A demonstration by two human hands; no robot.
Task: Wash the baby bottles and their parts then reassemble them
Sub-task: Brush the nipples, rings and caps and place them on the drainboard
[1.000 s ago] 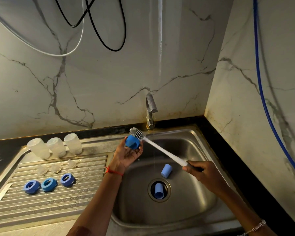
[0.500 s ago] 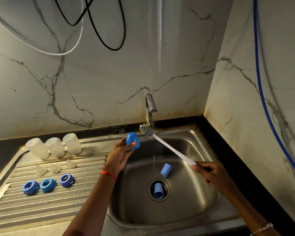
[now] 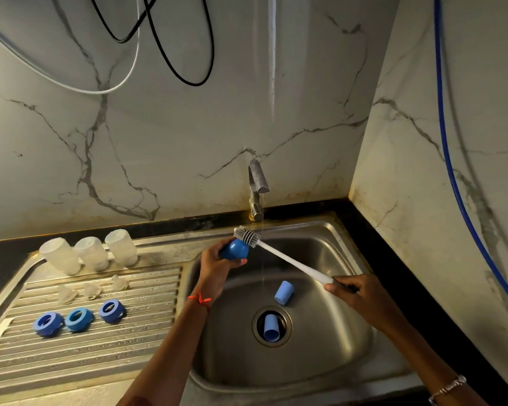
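My left hand [image 3: 216, 266] grips a blue bottle cap [image 3: 235, 249] over the sink's left rim. My right hand [image 3: 354, 294] holds the handle of a white bottle brush [image 3: 288, 263], whose grey bristle head [image 3: 247, 236] touches the top of that cap. Two more blue caps lie in the sink basin [image 3: 320, 356]: one [image 3: 284, 292] on the floor, one [image 3: 271, 327] in the drain. On the drainboard [image 3: 79, 356] stand three clear bottles [image 3: 90, 254] upside down, three clear nipples [image 3: 92, 290] and three blue collar rings [image 3: 79, 319].
A thin stream of water runs from the metal tap [image 3: 257, 190] at the back of the sink. Marble walls close in behind and on the right. Black and white cables [image 3: 170, 60] and a blue hose [image 3: 452, 159] hang on the walls.
The brush head pulled away from the cap, then came back against its top. My left hand turned the cap and shifted slightly.
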